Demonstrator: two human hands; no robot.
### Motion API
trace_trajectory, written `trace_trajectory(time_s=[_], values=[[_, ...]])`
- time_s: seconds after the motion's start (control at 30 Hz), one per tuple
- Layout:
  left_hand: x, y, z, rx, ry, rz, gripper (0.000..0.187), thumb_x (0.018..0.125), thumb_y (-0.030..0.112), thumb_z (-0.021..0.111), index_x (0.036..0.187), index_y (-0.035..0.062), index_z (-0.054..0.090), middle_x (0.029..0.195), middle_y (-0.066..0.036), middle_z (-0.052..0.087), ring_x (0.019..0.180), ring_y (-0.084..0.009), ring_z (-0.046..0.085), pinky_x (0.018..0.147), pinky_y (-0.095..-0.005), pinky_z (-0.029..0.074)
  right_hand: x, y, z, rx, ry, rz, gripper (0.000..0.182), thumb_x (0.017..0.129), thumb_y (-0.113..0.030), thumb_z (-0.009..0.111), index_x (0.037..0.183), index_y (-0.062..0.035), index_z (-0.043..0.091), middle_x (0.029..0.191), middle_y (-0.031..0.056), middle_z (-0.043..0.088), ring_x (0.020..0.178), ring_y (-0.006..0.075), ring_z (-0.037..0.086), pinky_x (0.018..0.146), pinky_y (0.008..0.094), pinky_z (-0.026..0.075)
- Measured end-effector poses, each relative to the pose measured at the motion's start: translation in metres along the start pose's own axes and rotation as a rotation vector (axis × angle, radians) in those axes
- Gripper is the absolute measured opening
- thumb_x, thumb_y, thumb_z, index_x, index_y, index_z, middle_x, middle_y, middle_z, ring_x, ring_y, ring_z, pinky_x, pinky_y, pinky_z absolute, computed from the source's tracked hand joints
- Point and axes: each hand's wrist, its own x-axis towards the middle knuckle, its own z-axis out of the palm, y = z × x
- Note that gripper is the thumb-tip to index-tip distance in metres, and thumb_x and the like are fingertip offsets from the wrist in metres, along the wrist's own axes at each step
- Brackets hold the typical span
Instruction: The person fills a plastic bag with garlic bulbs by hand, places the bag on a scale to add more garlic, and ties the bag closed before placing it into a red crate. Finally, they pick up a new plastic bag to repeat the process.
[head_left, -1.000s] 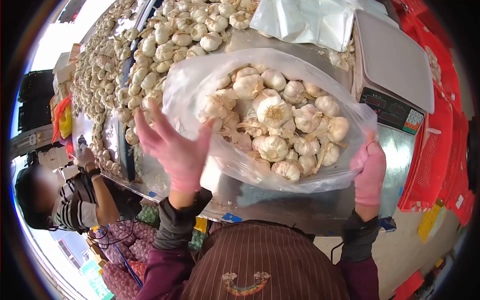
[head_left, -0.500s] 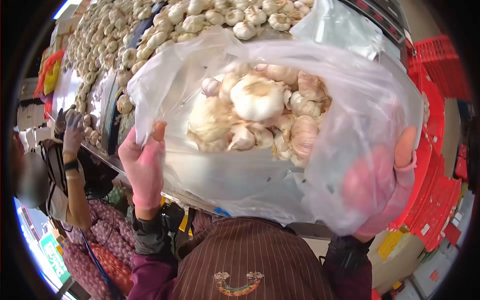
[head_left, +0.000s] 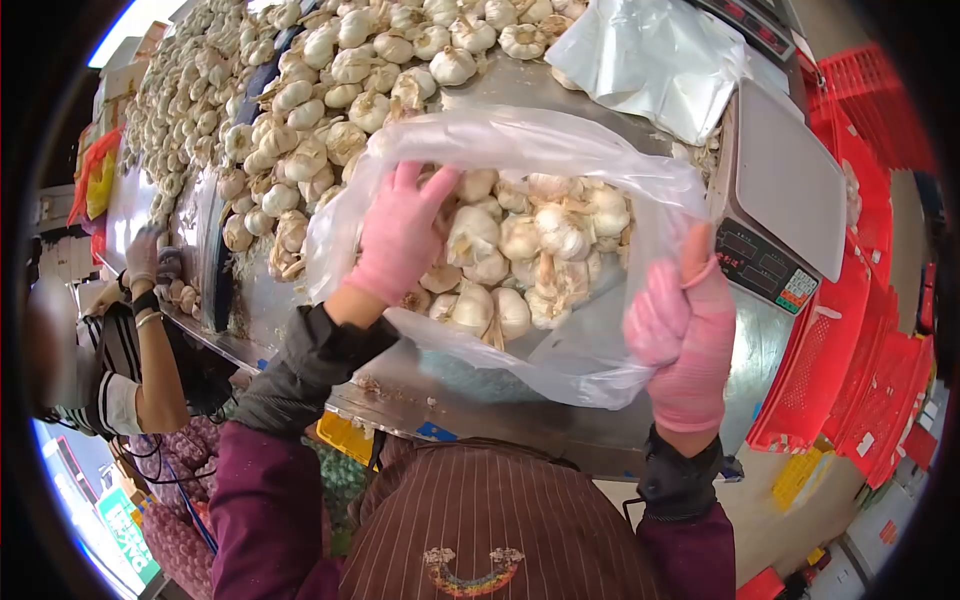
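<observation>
A clear plastic bag (head_left: 540,128) lies wide-mouthed on the metal table, with several garlic bulbs (head_left: 560,235) inside. My left hand (head_left: 400,235), in a pink glove with bare fingertips at most partly visible, reaches over the bag's left side. Its fingers are spread beside the bulbs, and the tips are partly hidden. At the bag's right edge, my right hand (head_left: 685,325), in a matching glove with the thumb bare, is closed on the plastic rim.
Heaped garlic (head_left: 330,110) covers the table's back and left. A digital scale (head_left: 785,200) stands at right, near a stack of clear bags (head_left: 650,65). Red crates (head_left: 850,350) line the right side. At far left, a co-worker's gloved hand (head_left: 143,255) is near the garlic.
The bag has come down from its raised position onto the table. My left hand has left the bag's left edge and moved right over its mouth; my right hand has moved left.
</observation>
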Motion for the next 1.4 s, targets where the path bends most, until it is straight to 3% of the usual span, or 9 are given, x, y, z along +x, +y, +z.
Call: trace_trajectory(time_s=[0.27,0.4,0.53,0.57,0.73,0.8,1.17,1.27,1.4], values=[[-0.011,0.136,0.006,-0.365,-0.182,0.534,0.046,0.07,0.016,0.061,0.115,0.0065,0.056,0.131,-0.024,0.042,0.122,-0.0436,0.04,0.101,-0.0527,0.036,-0.011,-0.015,-0.029,-0.17,0.248,-0.129,0.039,0.099,-0.034,0.047,0.128,-0.0083,0.048,0.053,-0.0073,0.031,0.04,0.0041,0.027,0.034,0.0204,0.022],[-0.043,0.012,-0.021,0.418,0.364,-0.392,0.067,0.072,0.024,0.073,0.129,0.0007,0.046,0.13,-0.025,0.046,0.12,-0.0339,0.045,0.092,-0.0447,0.041,-0.014,-0.014,-0.024,-0.216,0.201,-0.09,0.043,0.1,-0.037,0.043,0.133,-0.0095,0.046,0.052,-0.0095,0.022,0.039,0.001,0.02,0.035,0.0189,0.018],[-0.079,-0.069,-0.004,-0.957,0.098,-0.782,0.029,0.082,0.014,0.066,0.107,-0.0005,0.063,0.073,-0.001,0.06,0.057,-0.0093,0.053,0.051,-0.0216,0.04,0.007,0.021,0.054,0.173,0.128,0.241,0.03,0.097,-0.027,0.046,0.118,-0.0073,0.055,0.067,-0.0068,0.045,0.05,0.0047,0.041,0.043,0.0214,0.034],[-0.072,-0.066,-0.025,-0.989,0.267,-0.73,0.021,0.083,0.011,0.063,0.101,0.0001,0.066,0.068,0.003,0.055,0.052,-0.0055,0.046,0.046,-0.0201,0.034,0.008,0.031,0.076,0.806,0.122,0.389,0.023,0.093,-0.023,0.052,0.111,-0.0093,0.06,0.076,-0.0037,0.058,0.054,0.0089,0.05,0.046,0.0249,0.041],[-0.029,0.024,-0.172,-0.876,0.459,-0.593,0.017,0.088,0.009,0.055,0.09,-0.0001,0.069,0.067,0.005,0.054,0.043,-0.001,0.031,0.039,-0.0194,0.02,-0.027,-0.03,0.06,-0.411,-0.269,-0.439,0.021,0.093,-0.021,0.054,0.084,-0.0038,0.061,0.057,-0.0059,0.046,0.042,0.0068,0.038,0.042,0.0239,0.03],[-0.013,0.094,-0.185,-0.857,0.468,-0.695,0.022,0.081,0.003,0.05,0.093,-0.001,0.068,0.062,0.003,0.054,0.042,-0.0007,0.032,0.038,-0.0187,0.021,-0.041,-0.065,0.037,-0.359,-0.018,-0.139,0.024,0.095,-0.024,0.055,0.084,-0.0068,0.066,0.058,-0.0088,0.044,0.043,0.0015,0.033,0.04,0.021,0.025],[-0.025,0.062,-0.162,-0.617,0.374,-0.558,0.021,0.079,0.0,0.05,0.095,-0.0047,0.063,0.066,0.002,0.052,0.054,-0.0055,0.049,0.049,-0.0179,0.038,-0.032,0.005,-0.111,-0.57,0.583,-0.409,0.026,0.094,-0.014,0.053,0.114,-0.004,0.065,0.066,-0.0103,0.043,0.058,0.0004,0.036,0.051,0.0187,0.029],[-0.008,0.099,-0.137,0.234,0.357,0.097,0.05,0.067,-0.003,0.066,0.115,0.0055,0.059,0.116,-0.017,0.056,0.107,-0.0293,0.054,0.091,-0.0399,0.045,-0.038,0.009,-0.115,-0.453,0.609,-0.358,0.028,0.094,-0.015,0.052,0.116,-0.0027,0.063,0.068,-0.0107,0.044,0.061,0.0002,0.037,0.054,0.0186,0.03],[0.01,0.188,0.018,0.041,-0.24,0.328,0.046,0.076,0.02,0.063,0.119,0.0063,0.052,0.106,-0.014,0.054,0.101,-0.0323,0.052,0.09,-0.0438,0.041,-0.029,0.022,-0.12,-0.571,0.581,-0.462,0.031,0.096,-0.019,0.05,0.121,-0.0057,0.061,0.057,-0.0104,0.039,0.044,-0.0004,0.03,0.039,0.0193,0.024]])
